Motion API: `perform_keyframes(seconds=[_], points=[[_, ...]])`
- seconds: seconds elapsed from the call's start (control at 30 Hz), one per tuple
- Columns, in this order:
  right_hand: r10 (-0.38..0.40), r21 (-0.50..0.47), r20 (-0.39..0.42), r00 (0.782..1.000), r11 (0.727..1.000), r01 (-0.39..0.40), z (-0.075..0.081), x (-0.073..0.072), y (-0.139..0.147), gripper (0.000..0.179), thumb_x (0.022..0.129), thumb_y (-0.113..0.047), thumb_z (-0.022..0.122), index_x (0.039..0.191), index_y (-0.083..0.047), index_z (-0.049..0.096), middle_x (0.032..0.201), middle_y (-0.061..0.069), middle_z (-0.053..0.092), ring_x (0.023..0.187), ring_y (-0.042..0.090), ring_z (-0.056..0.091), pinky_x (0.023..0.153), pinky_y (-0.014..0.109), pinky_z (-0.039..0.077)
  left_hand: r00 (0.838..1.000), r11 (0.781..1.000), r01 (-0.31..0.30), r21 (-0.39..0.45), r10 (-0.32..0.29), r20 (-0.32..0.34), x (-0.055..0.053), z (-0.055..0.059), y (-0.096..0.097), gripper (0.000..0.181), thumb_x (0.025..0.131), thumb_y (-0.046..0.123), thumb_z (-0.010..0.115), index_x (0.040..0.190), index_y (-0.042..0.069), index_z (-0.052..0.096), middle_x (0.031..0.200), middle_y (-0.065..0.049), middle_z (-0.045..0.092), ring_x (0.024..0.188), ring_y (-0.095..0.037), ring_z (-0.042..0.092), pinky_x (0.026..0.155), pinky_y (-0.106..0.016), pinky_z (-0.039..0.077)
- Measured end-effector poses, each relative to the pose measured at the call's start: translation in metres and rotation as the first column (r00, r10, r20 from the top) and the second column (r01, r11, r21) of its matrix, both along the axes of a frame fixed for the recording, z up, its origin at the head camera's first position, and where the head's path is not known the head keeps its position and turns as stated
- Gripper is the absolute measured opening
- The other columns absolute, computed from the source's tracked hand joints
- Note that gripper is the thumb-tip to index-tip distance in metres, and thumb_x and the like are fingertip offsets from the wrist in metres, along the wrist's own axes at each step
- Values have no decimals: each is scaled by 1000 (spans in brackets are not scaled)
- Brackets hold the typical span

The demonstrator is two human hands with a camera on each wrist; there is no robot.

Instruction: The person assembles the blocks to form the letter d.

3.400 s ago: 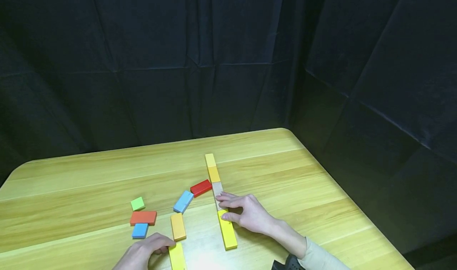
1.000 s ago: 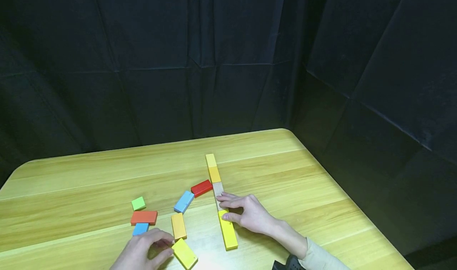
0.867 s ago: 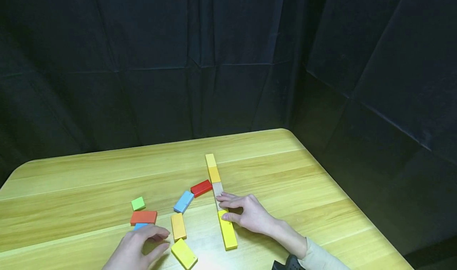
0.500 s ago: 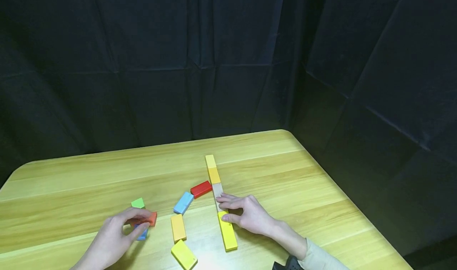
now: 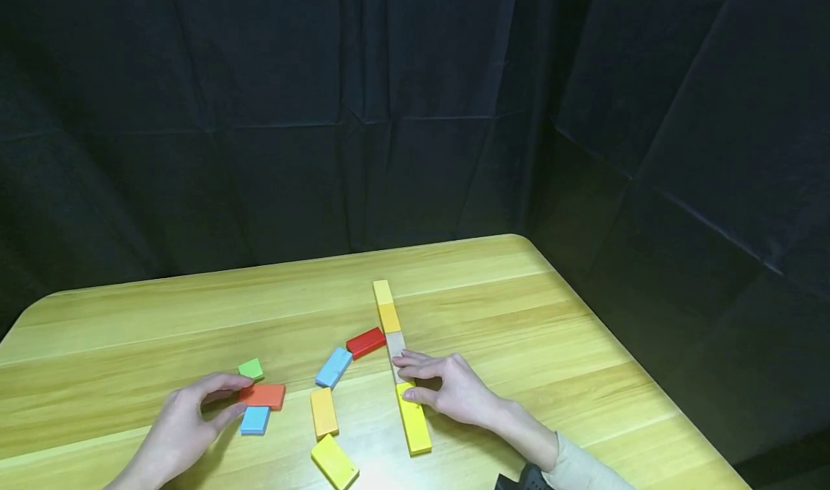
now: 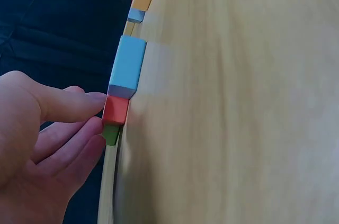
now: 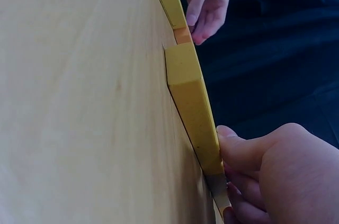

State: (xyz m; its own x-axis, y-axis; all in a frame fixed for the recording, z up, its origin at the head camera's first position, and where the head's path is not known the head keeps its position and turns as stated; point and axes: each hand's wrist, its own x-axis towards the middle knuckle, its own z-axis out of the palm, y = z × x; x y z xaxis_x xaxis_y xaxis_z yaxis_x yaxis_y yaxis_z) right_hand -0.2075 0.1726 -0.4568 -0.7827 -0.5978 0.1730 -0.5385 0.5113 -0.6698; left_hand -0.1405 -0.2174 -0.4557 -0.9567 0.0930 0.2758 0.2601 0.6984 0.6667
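My left hand (image 5: pixel 184 421) is at the left end of an orange-red block (image 5: pixel 266 396), thumb on the near side and index finger on the far side, pinching it. Touching that block are a small green block (image 5: pixel 251 369) behind and a blue block (image 5: pixel 256 420) in front. My right hand (image 5: pixel 447 388) rests on a straight row, fingertips on a whitish block (image 5: pixel 395 346) and thumb on a long yellow piece (image 5: pixel 415 425). In the left wrist view, the thumb meets the edge of the red block (image 6: pixel 115 110).
From the row, a curved chain runs leftward and nearer: red block (image 5: pixel 366 342), light blue block (image 5: pixel 333 367), orange block (image 5: pixel 324 413) and tilted yellow block (image 5: pixel 334 461). The row's far end has an orange block (image 5: pixel 389 318) and pale yellow block (image 5: pixel 382 292). Dark curtains (image 5: pixel 272 187) surround the table.
The near yellow block of the chain has been turned askew and let go. My left hand has moved left to the orange-red block. The right hand has stayed in place.
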Motion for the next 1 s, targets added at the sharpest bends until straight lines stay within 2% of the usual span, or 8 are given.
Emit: perform_keyframes(seconds=[0.1, 0.37, 0.63, 1.0], points=[[-4, 1, 4, 1000, 1000, 4, 0, 0, 0, 37, 89, -26, 76, 121, -8, 72, 137, -7, 62, 136, 16, 50, 114, 43, 39, 1000, 1000, 7, 1, -7, -3, -1, -2, -2, 33, 80, 3, 81, 108, 18, 74, 107, 3, 74, 92, -5, 68, 80, -24, 58], [-9, 1, 6, 1000, 1000, 9, 1, 0, 0, 37, 89, -26, 76, 121, -8, 73, 136, -7, 63, 136, 15, 50, 114, 44, 39, 998, 1000, 15, 8, -15, 53, -4, -1, -6, 32, 79, 3, 81, 108, 15, 74, 105, 2, 74, 91, -6, 68, 79, -23, 58], [-9, -4, 9, 1000, 1000, 9, 1, 0, 0, 36, 89, -26, 76, 120, -8, 73, 136, -8, 63, 136, 15, 51, 114, 44, 40, 998, 1000, 15, -12, -14, 58, -4, -3, -8, 33, 78, 4, 83, 109, 14, 73, 104, 2, 74, 90, -6, 68, 80, -23, 58], [-5, 5, 10, 1000, 1000, 5, 1, 0, 0, 37, 89, -25, 76, 121, -8, 72, 136, -8, 63, 136, 15, 50, 114, 43, 40, 996, 999, 22, 28, -24, 80, -4, -6, -9, 34, 77, 4, 83, 109, 12, 72, 104, 0, 74, 90, -3, 67, 79, -22, 58]])
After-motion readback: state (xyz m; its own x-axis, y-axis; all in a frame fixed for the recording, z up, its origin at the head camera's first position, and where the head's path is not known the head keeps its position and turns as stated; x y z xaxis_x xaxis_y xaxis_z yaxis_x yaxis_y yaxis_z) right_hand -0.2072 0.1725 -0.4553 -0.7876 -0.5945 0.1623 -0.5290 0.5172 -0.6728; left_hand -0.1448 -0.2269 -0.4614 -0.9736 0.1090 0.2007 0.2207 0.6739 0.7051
